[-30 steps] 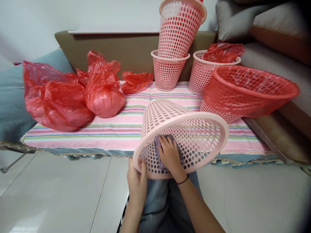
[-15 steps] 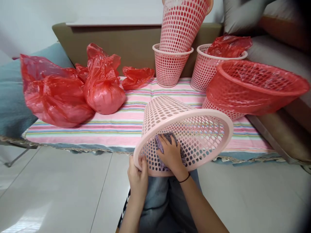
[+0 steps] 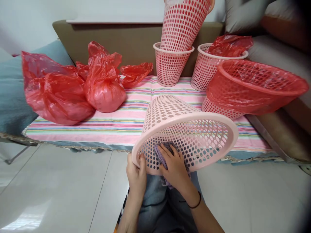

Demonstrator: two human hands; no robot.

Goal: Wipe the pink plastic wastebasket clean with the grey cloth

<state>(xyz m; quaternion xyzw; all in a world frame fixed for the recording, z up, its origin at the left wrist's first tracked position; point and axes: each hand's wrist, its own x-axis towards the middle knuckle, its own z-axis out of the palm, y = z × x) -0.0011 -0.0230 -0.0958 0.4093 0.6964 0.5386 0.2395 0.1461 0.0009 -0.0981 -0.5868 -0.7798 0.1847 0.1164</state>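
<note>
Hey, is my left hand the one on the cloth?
No, your right hand is on the cloth, while your left hand grips the basket by its rim.

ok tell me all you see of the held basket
The tapered, pale pink, plastic-looking basket has a perforated wall and thick smooth rim. It is tipped over, wide mouth towards the camera, above blue denim-covered legs. The left grip holds the rim; the right grip presses a purple-grey fabric cloth inside.
</note>
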